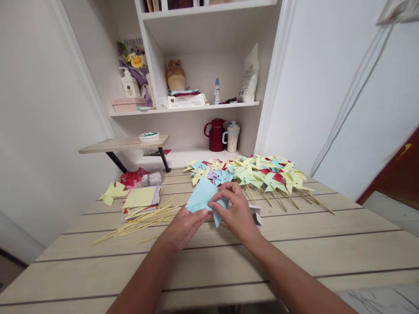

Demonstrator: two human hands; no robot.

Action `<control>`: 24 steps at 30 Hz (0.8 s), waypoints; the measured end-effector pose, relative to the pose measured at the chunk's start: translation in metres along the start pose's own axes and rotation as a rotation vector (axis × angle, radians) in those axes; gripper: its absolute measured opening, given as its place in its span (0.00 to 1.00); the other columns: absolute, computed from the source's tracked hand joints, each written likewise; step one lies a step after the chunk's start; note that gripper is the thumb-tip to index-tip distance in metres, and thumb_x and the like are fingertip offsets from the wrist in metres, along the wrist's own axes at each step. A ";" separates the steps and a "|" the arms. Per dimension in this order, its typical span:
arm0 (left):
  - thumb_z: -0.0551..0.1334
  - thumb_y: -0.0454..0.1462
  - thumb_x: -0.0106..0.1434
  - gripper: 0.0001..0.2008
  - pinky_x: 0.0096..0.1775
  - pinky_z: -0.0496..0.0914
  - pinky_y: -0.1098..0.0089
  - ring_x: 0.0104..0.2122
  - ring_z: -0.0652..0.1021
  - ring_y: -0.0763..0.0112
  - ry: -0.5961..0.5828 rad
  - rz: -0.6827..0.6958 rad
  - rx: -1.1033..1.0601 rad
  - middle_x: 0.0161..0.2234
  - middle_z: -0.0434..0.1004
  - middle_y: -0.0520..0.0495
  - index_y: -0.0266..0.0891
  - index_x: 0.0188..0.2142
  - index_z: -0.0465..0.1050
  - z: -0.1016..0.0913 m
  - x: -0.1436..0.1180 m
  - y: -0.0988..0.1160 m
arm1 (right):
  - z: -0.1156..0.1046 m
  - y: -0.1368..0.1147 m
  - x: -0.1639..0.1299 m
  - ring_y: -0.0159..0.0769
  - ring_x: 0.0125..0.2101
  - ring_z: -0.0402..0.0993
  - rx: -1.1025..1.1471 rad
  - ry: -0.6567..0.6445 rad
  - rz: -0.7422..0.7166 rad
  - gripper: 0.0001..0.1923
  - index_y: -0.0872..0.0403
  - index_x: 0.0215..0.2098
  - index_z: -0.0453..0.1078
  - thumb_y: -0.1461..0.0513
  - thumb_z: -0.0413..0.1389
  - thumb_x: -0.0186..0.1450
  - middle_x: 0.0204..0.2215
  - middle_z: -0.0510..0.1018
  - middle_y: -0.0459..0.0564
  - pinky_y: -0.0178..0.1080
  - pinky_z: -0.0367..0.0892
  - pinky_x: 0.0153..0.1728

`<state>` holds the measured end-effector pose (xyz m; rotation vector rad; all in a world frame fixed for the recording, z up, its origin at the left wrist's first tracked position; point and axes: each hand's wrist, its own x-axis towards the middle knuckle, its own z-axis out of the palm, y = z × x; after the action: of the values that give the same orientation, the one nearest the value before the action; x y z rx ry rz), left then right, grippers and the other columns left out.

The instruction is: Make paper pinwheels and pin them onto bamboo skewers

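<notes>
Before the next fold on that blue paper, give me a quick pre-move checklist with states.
1. Blue paper held by both hands: ok, left hand under its edge, right hand pinching near the middle.
2. Paper lifted off the table: cannot tell.
3. Wooden sticks near the left hand: ok.
4. Spare paper stack in view: ok.
5. Finished pinwheels apart from the hands: ok.

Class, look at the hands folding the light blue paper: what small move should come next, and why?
Probably fold the next corner to the centre. Both the left hand and right hand pinch the blue paper, only partly folded, unlike the finished pinwheels behind.
</notes>
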<state>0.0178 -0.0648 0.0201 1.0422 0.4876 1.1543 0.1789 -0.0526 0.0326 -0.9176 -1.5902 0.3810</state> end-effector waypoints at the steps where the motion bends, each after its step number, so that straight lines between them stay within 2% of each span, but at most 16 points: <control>1: 0.66 0.31 0.61 0.26 0.59 0.64 0.53 0.53 0.77 0.54 0.018 0.006 0.003 0.52 0.79 0.40 0.41 0.59 0.70 0.001 0.000 -0.001 | 0.000 0.000 0.000 0.46 0.46 0.68 -0.015 0.012 0.003 0.04 0.50 0.31 0.74 0.64 0.64 0.58 0.40 0.68 0.51 0.51 0.64 0.51; 5: 0.66 0.33 0.61 0.25 0.57 0.66 0.53 0.51 0.78 0.53 0.064 -0.003 0.044 0.50 0.80 0.40 0.42 0.58 0.71 0.001 0.000 -0.004 | -0.001 0.001 0.001 0.49 0.52 0.66 -0.058 0.031 0.023 0.25 0.48 0.51 0.70 0.64 0.65 0.55 0.48 0.67 0.54 0.54 0.62 0.54; 7: 0.67 0.33 0.61 0.26 0.56 0.67 0.52 0.50 0.79 0.52 0.093 -0.010 0.081 0.50 0.80 0.40 0.42 0.59 0.71 -0.001 -0.001 -0.006 | -0.002 0.003 0.003 0.50 0.53 0.65 -0.064 -0.007 0.048 0.35 0.48 0.59 0.64 0.64 0.66 0.54 0.51 0.68 0.56 0.55 0.60 0.56; 9: 0.67 0.34 0.60 0.27 0.54 0.69 0.53 0.49 0.79 0.52 0.129 -0.007 0.127 0.49 0.81 0.40 0.42 0.59 0.70 -0.002 -0.004 -0.006 | -0.003 0.006 0.005 0.51 0.52 0.67 -0.054 -0.067 0.109 0.41 0.49 0.63 0.61 0.63 0.66 0.53 0.51 0.71 0.56 0.56 0.60 0.55; 11: 0.68 0.34 0.59 0.29 0.53 0.70 0.54 0.49 0.79 0.53 0.157 0.001 0.178 0.49 0.81 0.42 0.44 0.60 0.69 -0.001 -0.008 -0.004 | -0.004 0.009 0.007 0.51 0.50 0.68 -0.014 -0.132 0.172 0.37 0.50 0.59 0.66 0.62 0.67 0.52 0.47 0.74 0.55 0.54 0.62 0.53; 13: 0.68 0.34 0.60 0.31 0.53 0.70 0.57 0.50 0.78 0.54 0.166 0.020 0.226 0.51 0.79 0.43 0.47 0.62 0.66 0.003 -0.013 -0.001 | -0.005 0.011 0.007 0.49 0.45 0.71 0.060 -0.209 0.223 0.23 0.51 0.46 0.75 0.60 0.67 0.52 0.41 0.77 0.52 0.50 0.65 0.47; 15: 0.67 0.35 0.60 0.34 0.53 0.70 0.58 0.51 0.77 0.56 0.180 0.044 0.255 0.55 0.76 0.44 0.51 0.65 0.61 0.008 -0.017 0.002 | -0.005 0.012 0.007 0.44 0.38 0.72 0.169 -0.277 0.291 0.10 0.53 0.33 0.77 0.59 0.67 0.53 0.36 0.77 0.50 0.45 0.67 0.40; 16: 0.67 0.37 0.61 0.36 0.53 0.70 0.58 0.51 0.77 0.56 0.185 0.055 0.260 0.56 0.75 0.44 0.51 0.66 0.58 0.009 -0.018 0.002 | -0.005 0.011 0.006 0.41 0.35 0.72 0.239 -0.296 0.348 0.09 0.53 0.30 0.77 0.59 0.67 0.53 0.33 0.77 0.49 0.43 0.66 0.37; 18: 0.67 0.40 0.61 0.39 0.53 0.69 0.58 0.51 0.77 0.56 0.192 0.065 0.270 0.56 0.75 0.42 0.49 0.68 0.52 0.009 -0.019 0.001 | -0.003 0.008 0.005 0.38 0.31 0.71 0.417 -0.294 0.486 0.11 0.53 0.32 0.77 0.58 0.68 0.52 0.31 0.78 0.47 0.40 0.65 0.34; 21: 0.68 0.45 0.59 0.46 0.52 0.70 0.57 0.52 0.76 0.54 0.232 0.050 0.325 0.53 0.75 0.36 0.43 0.70 0.45 0.002 -0.020 -0.001 | -0.002 0.001 0.006 0.37 0.31 0.72 0.740 -0.211 0.640 0.17 0.54 0.37 0.78 0.58 0.70 0.50 0.32 0.80 0.47 0.40 0.66 0.36; 24: 0.70 0.48 0.56 0.48 0.54 0.68 0.56 0.53 0.76 0.53 0.254 -0.016 0.422 0.57 0.71 0.33 0.42 0.69 0.49 -0.001 -0.021 0.008 | -0.002 -0.004 0.009 0.35 0.31 0.73 0.969 -0.069 0.699 0.17 0.54 0.36 0.79 0.58 0.71 0.48 0.32 0.82 0.47 0.39 0.66 0.37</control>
<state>0.0052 -0.0834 0.0224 1.2521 0.9694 1.2039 0.1791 -0.0489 0.0425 -0.6407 -0.8829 1.5222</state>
